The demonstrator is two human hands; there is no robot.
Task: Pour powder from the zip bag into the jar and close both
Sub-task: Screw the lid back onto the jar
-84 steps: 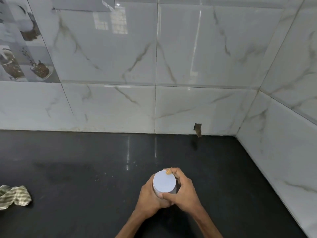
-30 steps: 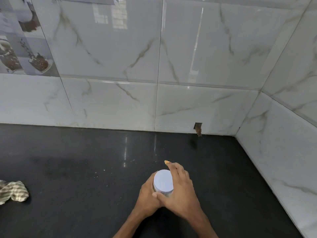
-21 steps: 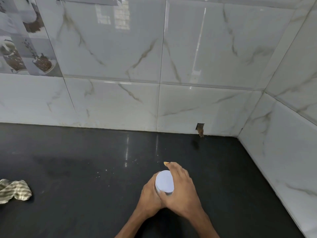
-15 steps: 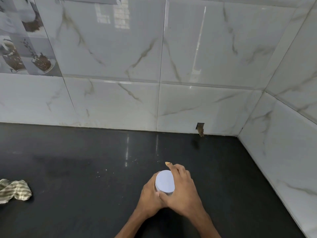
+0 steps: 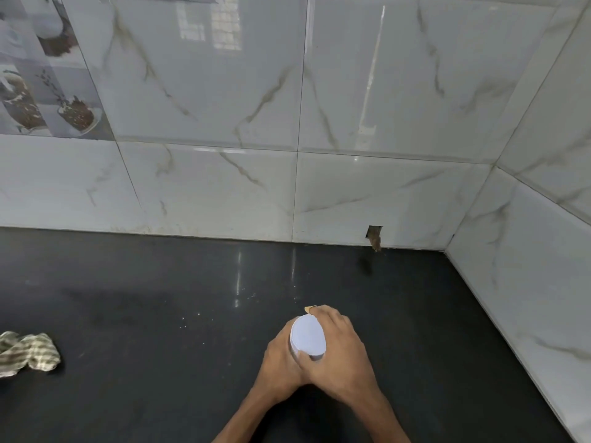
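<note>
White plastic caps the small round jar [image 5: 307,338] on the polished black desk [image 5: 160,314]. The left hand [image 5: 281,359] grips the jar's side from the left, while the right hand [image 5: 339,350] curls its fingers over the jar's top. Well left of the jar lies a crumpled green-checked cloth [image 5: 27,353].

Lid [image 5: 307,338] in right hand [image 5: 339,356] looked smooth, matt plastic. Countertop [image 5: 160,298] under hand was polished stone, glossy. Wall tiles [image 5: 367,193] beyond it were glazed, marble-veined. Cloth [image 5: 27,353] far left of hand was woven, rumpled.
</note>
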